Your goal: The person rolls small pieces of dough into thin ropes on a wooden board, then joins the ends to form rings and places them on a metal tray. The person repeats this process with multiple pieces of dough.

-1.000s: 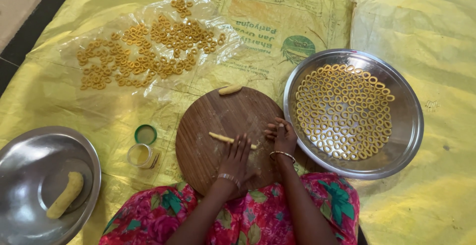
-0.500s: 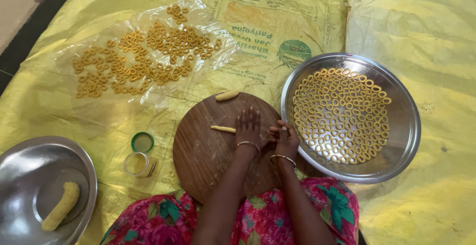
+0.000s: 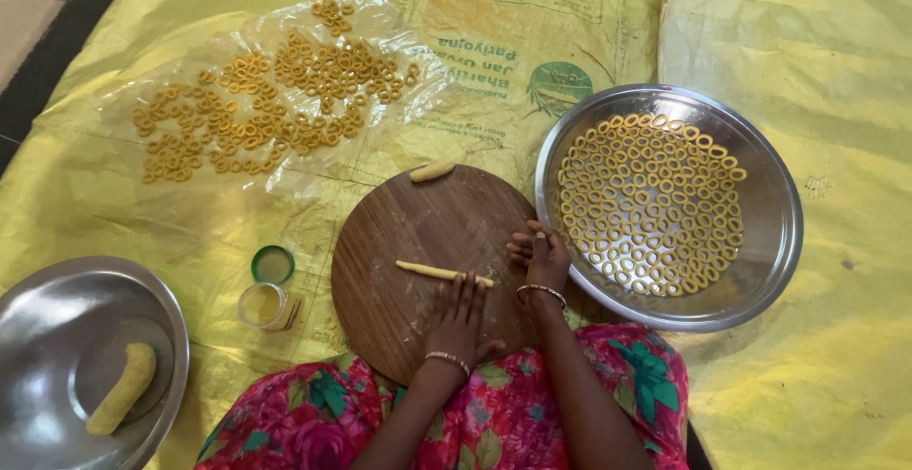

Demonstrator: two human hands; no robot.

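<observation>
A thin yellow dough rope [image 3: 442, 272] lies across the round wooden board [image 3: 399, 242]. My left hand [image 3: 461, 316] rests flat on the board, fingers spread, with its fingertips on the rope's right end. Beside it, my right hand [image 3: 543, 259] sits at the board's right edge with its fingers curled in; I cannot see anything in them. A short dough piece [image 3: 432, 172] lies at the board's far edge. To the right, a steel plate [image 3: 774, 242] is filled with several dough rings.
A clear plastic sheet [image 3: 171, 204] with several dough rings lies at the far left on the yellow sacking. A small open jar [image 3: 261, 305] and its green lid [image 3: 273, 265] stand left of the board. A steel plate [image 3: 57, 318] holds a dough log [image 3: 123, 386].
My left hand slid away over the board, then drew back toward me, rolling the rope, which has shifted nearer and looks longer. My right hand stayed by the board's edge.
</observation>
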